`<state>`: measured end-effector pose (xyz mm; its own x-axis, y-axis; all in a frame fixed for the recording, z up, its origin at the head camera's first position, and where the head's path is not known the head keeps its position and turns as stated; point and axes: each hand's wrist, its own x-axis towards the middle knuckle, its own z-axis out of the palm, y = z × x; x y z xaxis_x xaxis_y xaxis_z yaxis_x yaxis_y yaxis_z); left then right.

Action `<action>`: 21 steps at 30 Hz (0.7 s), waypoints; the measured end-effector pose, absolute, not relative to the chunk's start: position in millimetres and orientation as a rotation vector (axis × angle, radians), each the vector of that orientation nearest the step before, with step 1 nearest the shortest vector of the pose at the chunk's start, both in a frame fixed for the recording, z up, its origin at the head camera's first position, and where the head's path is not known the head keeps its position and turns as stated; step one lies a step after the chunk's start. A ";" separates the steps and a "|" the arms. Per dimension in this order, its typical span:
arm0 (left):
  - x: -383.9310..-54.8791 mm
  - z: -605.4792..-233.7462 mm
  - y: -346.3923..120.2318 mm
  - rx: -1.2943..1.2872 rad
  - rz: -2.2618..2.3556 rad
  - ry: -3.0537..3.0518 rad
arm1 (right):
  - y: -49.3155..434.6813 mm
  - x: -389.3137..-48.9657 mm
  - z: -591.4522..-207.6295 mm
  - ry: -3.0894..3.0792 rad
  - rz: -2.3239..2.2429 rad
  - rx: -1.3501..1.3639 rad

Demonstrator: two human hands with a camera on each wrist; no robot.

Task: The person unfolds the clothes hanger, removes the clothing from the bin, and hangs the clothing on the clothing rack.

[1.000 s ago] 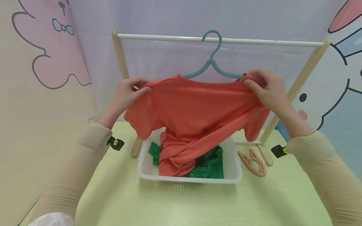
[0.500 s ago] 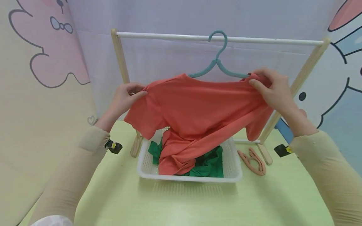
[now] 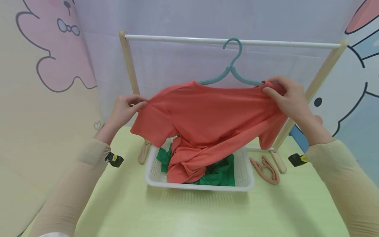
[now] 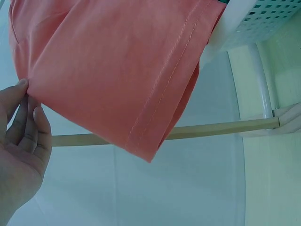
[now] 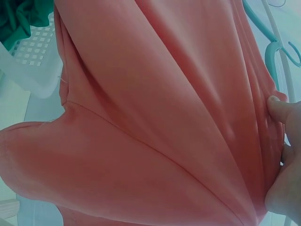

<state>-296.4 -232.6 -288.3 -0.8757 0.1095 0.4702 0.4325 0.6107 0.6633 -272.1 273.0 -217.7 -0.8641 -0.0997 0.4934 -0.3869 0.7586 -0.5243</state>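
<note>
Left arm point(image 3: 78, 174) and right arm point(image 3: 340, 177) reach forward, well apart; the left hand point(image 3: 124, 109) pinches; the right hand point(image 3: 291, 98), slightly higher, grips too.

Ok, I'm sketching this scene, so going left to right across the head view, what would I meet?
Pink wall cartoon, left hand, red shirt, right hand, white wall cartoon.

left sleeve point(image 3: 71, 187): beige, wrinkled, loose cuff point(image 3: 92, 152) | right sleeve point(image 3: 343, 187): same beige, similar cuff point(image 3: 321, 156) | left wrist camera point(image 3: 118, 161): black, yellow patch | right wrist camera point(image 3: 295, 160): black, yellow patch | white cloth point(image 3: 54, 234) borders left sleeve's near end
</note>
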 end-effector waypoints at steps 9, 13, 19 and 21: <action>-298.2 -289.6 -247.4 -0.440 -1.195 -2.426 | 272.2 -271.4 -217.1 -2.478 0.873 0.407; -298.7 -290.0 -253.5 -0.403 -1.184 -2.405 | 274.6 -271.7 -215.4 -2.479 0.860 0.399; -304.2 -290.1 -263.9 -0.335 -1.153 -2.344 | 280.0 -270.7 -210.9 -2.494 0.839 0.347; -306.3 -291.3 -266.8 -0.317 -1.164 -2.319 | 281.7 -269.5 -210.4 -2.491 0.844 0.335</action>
<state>-306.3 -266.8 -291.3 -0.8367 -0.0238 0.5471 0.4245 0.6029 0.6755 -269.5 281.7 -210.4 -0.8519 -0.0737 0.5184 -0.3736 0.7793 -0.5032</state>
